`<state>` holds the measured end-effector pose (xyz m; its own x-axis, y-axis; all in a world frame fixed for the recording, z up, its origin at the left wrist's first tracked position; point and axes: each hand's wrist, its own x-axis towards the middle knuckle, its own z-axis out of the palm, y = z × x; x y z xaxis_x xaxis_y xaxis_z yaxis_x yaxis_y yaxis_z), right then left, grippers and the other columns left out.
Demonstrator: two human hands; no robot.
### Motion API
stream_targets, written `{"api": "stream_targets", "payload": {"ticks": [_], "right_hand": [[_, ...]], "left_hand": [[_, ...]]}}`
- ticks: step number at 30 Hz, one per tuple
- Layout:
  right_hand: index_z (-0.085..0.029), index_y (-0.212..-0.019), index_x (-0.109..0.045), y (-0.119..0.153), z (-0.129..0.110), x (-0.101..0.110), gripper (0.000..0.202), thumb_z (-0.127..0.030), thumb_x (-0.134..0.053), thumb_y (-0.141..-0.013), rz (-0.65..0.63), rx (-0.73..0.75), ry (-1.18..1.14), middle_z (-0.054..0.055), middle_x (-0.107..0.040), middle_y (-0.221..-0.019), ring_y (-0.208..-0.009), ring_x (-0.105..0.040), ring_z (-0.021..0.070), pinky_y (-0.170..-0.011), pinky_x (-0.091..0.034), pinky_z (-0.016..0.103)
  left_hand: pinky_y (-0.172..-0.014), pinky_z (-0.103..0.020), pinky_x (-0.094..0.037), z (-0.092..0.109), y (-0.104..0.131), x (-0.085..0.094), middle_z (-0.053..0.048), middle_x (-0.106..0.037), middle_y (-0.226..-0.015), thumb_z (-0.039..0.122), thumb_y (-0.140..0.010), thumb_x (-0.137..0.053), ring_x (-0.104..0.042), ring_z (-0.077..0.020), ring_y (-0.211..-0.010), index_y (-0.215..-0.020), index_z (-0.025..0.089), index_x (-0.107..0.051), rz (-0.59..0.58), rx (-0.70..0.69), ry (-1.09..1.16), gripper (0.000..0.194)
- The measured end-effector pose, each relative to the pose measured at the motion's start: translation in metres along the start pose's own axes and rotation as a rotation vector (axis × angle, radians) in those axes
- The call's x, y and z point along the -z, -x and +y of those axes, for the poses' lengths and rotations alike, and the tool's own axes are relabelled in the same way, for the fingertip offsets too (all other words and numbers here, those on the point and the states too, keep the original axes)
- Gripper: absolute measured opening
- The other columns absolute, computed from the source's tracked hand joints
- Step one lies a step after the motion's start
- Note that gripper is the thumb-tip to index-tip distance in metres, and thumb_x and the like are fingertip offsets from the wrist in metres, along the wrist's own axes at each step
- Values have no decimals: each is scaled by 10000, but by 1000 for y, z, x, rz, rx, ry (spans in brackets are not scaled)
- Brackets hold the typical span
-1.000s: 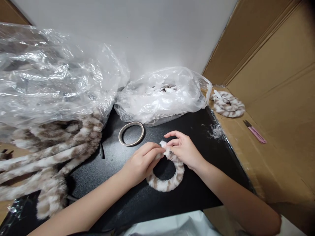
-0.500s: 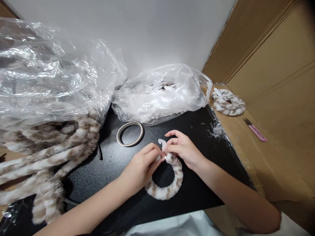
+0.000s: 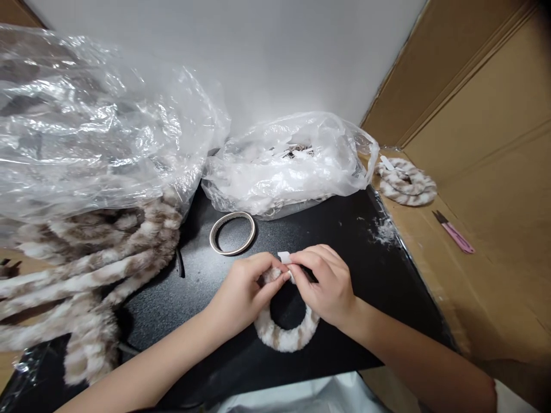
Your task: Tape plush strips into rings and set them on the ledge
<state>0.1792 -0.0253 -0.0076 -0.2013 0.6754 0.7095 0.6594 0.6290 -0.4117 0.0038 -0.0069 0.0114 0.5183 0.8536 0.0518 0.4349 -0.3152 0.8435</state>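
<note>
A plush ring [image 3: 287, 338] in white and light brown stands out against the black table in front of me. My left hand [image 3: 245, 289] pinches its upper left end between thumb and fingers. Opposite, my right hand [image 3: 329, 284] is closed on the upper right end, its thumb and forefinger meeting the left fingertips. A small white plastic tab [image 3: 283, 257] pokes up between the two hands. The fingertips hide where the ends of the ring meet.
A roll of tape [image 3: 233, 234] lies beyond my hands. Plush strips [image 3: 86, 287] spill from a clear bag [image 3: 99, 132] at left. Another plastic bag [image 3: 284, 172] is at the back. Finished-looking plush rings [image 3: 407, 182] and pink snips [image 3: 454, 232] rest on cardboard at right.
My right hand has turned and its spread fingers have closed around the tab and the ring's end. The tab's hooked top is now mostly covered. The left hand keeps its pinch.
</note>
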Motion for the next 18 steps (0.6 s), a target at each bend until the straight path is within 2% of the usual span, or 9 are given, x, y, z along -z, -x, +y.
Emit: {"api": "stream_targets", "payload": {"ticks": [3, 5, 10, 13, 15, 18], "right_hand": [[-218, -1031, -546, 1, 2, -3, 274, -32, -589, -835, 46, 70, -38, 5, -689, -736, -671, -653, 158, -653, -503, 311], [-238, -1016, -542, 3, 1, -4, 283, -38, -603, -825, 65, 24, -92, -4, -685, -744, -678, -659, 161, -663, -511, 319], [-259, -937, -526, 7, -8, -4, 238, -143, -673, -791, 11, -455, -360, 12, -670, -826, -738, -689, 169, -721, -552, 315], [-251, -920, -516, 5, -11, -3, 256, -165, -702, -767, -37, -604, -491, -6, -650, -778, -709, -690, 163, -712, -552, 301], [-249, -897, -515, 3, -10, -1, 244, -151, -696, -767, -60, -583, -508, -11, -641, -768, -700, -678, 155, -692, -542, 287], [-248, -860, -535, 1, -4, 0, 216, -91, -650, -767, -81, -399, -473, -5, -632, -781, -721, -635, 147, -649, -513, 268]], "left_hand": [[-519, -184, -356, -1, 1, 0, 41, -559, -616, 277, -879, -591, -469, -87, -545, -769, 163, -569, 59, 74, 82, 160], [-489, -177, -327, -1, 2, -1, 52, -533, -590, 293, -867, -599, -437, -81, -519, -750, 167, -539, 86, 109, 119, 183], [-537, -184, -352, -2, 1, -1, 38, -557, -615, 241, -809, -623, -474, -92, -571, -715, 168, -515, 136, 134, 136, 160], [-550, -191, -354, -1, 1, -1, 35, -561, -619, 196, -774, -618, -476, -96, -581, -689, 168, -511, 138, 147, 158, 140], [-561, -196, -360, -1, 1, -2, 29, -581, -627, 180, -752, -628, -485, -98, -589, -669, 165, -514, 132, 170, 190, 142], [-572, -199, -384, -1, -1, -1, 14, -630, -662, 168, -718, -669, -525, -104, -611, -668, 161, -523, 107, 253, 348, 154]]}}
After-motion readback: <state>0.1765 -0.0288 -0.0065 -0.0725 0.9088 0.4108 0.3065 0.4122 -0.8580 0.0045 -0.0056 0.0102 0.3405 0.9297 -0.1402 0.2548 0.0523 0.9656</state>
